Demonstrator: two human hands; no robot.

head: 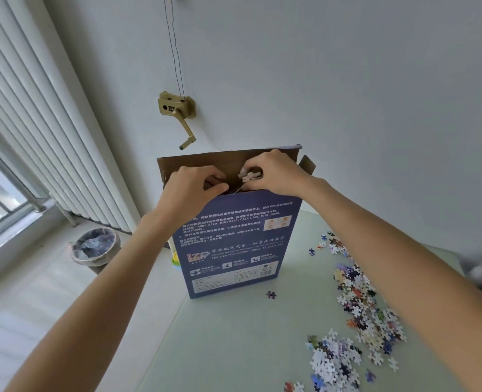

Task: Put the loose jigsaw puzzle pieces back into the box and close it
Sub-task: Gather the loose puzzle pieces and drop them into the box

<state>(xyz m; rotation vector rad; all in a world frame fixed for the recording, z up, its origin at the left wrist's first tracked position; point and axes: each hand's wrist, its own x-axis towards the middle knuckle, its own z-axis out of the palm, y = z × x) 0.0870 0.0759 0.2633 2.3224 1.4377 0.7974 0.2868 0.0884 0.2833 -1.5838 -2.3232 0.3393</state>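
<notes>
The blue box (235, 241) stands upright on the pale green table (234, 349), toward its far left side, with its brown top flap (206, 162) open. The right hand (273, 172) pinches a few pale puzzle pieces (249, 175) over the open top. The left hand (190, 188) grips the near top edge of the box. One loose piece (271, 294) lies just beside the box. A big heap of pieces (355, 312) lies to the right. A bin (95, 247) sits on the floor, far left.
</notes>
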